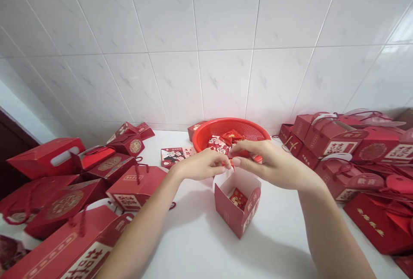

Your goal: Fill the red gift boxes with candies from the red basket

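A red gift box with white lettering stands upright on the white table, its top open. Inside lies a small red packet with a gold pattern. Above the box's far edge, my left hand and my right hand meet at the fingertips, both with fingers closed in a pinch. A bit of something red shows between them, too covered to name. Just behind my hands is a red plastic basket holding several red and pink wrapped packets.
On the left stand several red gift boxes with cord handles. More red boxes are stacked on the right. A flat printed box lies left of the basket. Behind the table rises a tiled wall.
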Motion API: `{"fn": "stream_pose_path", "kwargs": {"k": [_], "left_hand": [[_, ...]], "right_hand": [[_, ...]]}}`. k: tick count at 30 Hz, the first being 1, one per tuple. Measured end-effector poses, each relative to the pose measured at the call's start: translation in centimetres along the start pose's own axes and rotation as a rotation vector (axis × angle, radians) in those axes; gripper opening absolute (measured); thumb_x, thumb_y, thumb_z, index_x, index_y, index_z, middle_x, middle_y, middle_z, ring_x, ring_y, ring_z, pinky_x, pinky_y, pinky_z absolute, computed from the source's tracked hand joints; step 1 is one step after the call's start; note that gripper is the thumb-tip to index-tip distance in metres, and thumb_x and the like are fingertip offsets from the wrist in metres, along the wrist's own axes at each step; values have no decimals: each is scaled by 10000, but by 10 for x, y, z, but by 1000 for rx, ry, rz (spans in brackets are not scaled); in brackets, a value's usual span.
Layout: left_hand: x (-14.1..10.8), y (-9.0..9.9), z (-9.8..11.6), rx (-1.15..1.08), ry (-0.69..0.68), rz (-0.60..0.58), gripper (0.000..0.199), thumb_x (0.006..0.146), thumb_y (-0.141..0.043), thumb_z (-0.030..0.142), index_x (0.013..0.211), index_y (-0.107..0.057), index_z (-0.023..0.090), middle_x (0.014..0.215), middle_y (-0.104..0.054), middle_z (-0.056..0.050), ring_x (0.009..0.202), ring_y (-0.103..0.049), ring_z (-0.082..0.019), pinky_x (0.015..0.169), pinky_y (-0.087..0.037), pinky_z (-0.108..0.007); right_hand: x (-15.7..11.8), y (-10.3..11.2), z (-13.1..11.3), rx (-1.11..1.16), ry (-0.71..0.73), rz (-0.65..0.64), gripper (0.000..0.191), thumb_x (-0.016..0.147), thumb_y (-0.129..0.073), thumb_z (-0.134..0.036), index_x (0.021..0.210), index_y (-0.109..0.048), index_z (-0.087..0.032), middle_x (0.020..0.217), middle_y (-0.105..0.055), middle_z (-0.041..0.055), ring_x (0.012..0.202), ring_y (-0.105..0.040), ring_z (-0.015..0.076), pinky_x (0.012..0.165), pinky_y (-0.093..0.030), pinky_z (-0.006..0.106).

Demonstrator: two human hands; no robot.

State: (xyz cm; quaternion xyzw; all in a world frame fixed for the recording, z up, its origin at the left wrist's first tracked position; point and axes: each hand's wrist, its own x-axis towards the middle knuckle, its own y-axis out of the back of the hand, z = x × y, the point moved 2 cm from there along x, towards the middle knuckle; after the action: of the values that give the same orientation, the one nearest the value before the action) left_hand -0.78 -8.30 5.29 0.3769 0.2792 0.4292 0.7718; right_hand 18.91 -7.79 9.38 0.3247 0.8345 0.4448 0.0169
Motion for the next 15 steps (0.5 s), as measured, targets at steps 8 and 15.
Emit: {"fn": "stream_pose_path", "kwargs": {"k": [8, 15], "left_hand": [[-1, -1, -1, -16, 17, -21, 241, 913, -508, 298, 1037, -688, 198, 892, -660, -12, 716, -569, -139, 627, -411, -240], [-6, 1, 7, 14, 54, -64, 326, 878, -563, 390, 1103, -703, 200, 720, -606, 14, 622, -551, -134, 564, -375, -242]], "right_hand": [[-5, 6, 2, 52, 15, 39, 264, 977, -525, -410, 1004, -694, -209, 1008, -728, 52, 899, -669, 189, 770, -516, 303], [-12, 10, 11, -128, -55, -233, 246, 884, -606, -280, 1111, -681, -221, 985, -708, 55, 908, -654, 209, 748, -503, 311]]}}
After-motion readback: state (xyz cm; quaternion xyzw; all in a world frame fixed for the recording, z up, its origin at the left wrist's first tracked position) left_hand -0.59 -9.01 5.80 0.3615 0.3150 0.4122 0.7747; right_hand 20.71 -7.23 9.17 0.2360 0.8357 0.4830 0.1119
